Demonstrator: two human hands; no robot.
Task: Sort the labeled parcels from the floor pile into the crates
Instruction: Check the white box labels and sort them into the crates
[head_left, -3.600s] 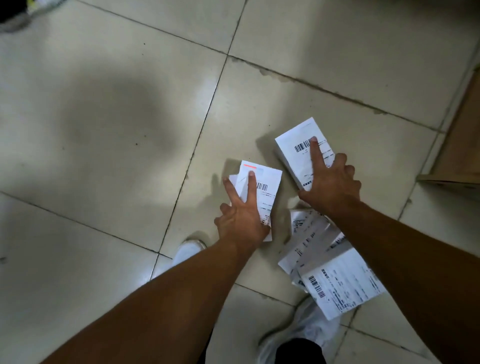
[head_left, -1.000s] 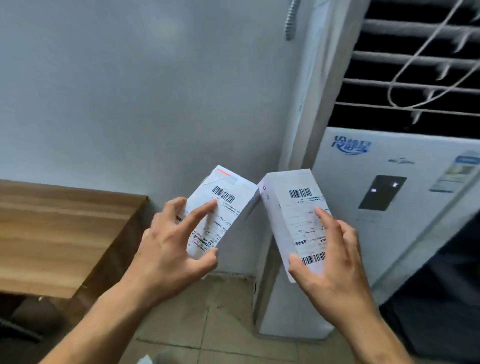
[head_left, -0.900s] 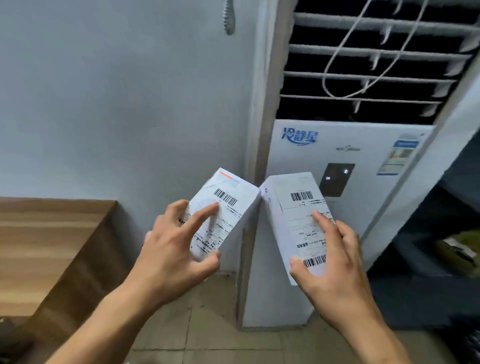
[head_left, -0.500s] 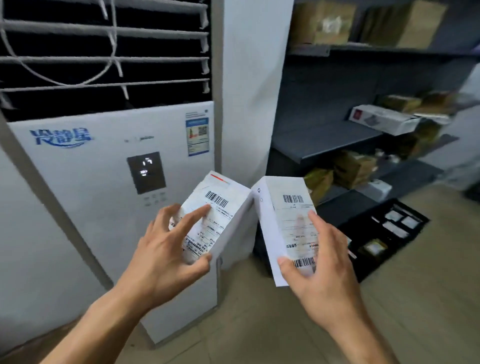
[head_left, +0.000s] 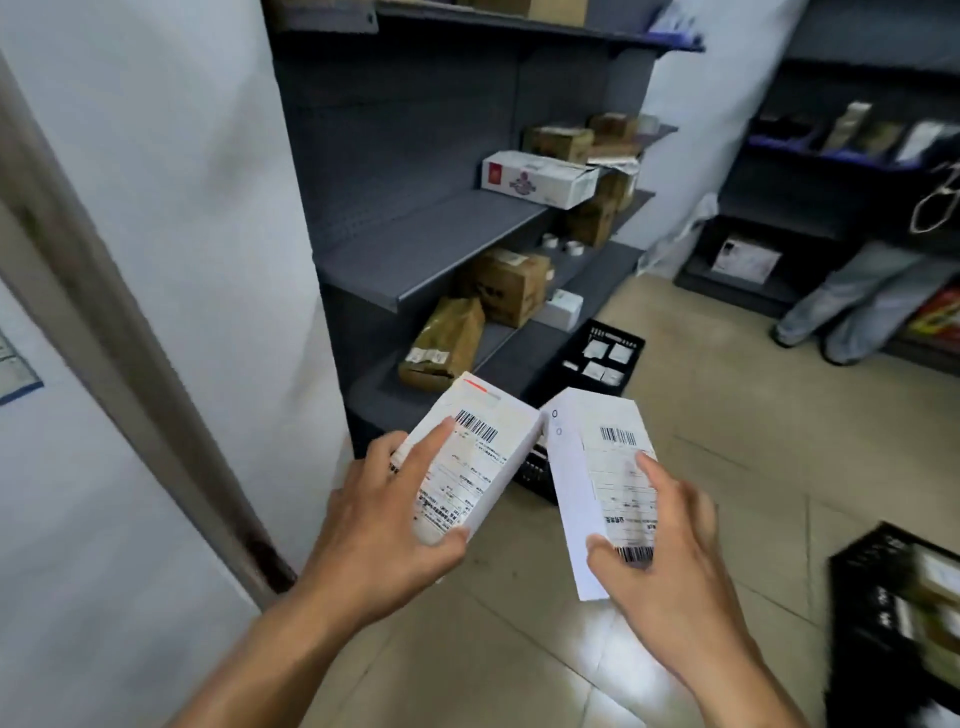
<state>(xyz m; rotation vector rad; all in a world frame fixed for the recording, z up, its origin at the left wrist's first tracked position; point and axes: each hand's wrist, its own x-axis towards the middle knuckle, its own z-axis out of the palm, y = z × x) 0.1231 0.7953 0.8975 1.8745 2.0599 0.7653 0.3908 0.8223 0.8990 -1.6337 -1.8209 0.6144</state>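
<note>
Left hand grips left parcel; right hand grips right parcel.

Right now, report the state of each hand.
Left hand: holding the red-striped white parcel.
Right hand: holding the plain white parcel.

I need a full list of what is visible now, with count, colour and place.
left parcel: one, white with red stripe, held at centre
right parcel: one, white, held up beside it
shelving: two units, dark grey, centre and far right
shelf-side crate: one, black, floor beside centre unit
packets: several, white, inside that crate
right crate: one, black, lower right, contents blurred
brown boxes: at least five, brown, on the shelves
white carton: one, white, middle shelf
cabinet: one, white, at left
legs: two, grey trousers, another person's, far right
left grip: one, bare hand, holds left parcel
right grip: one, bare hand, holds right parcel
</note>
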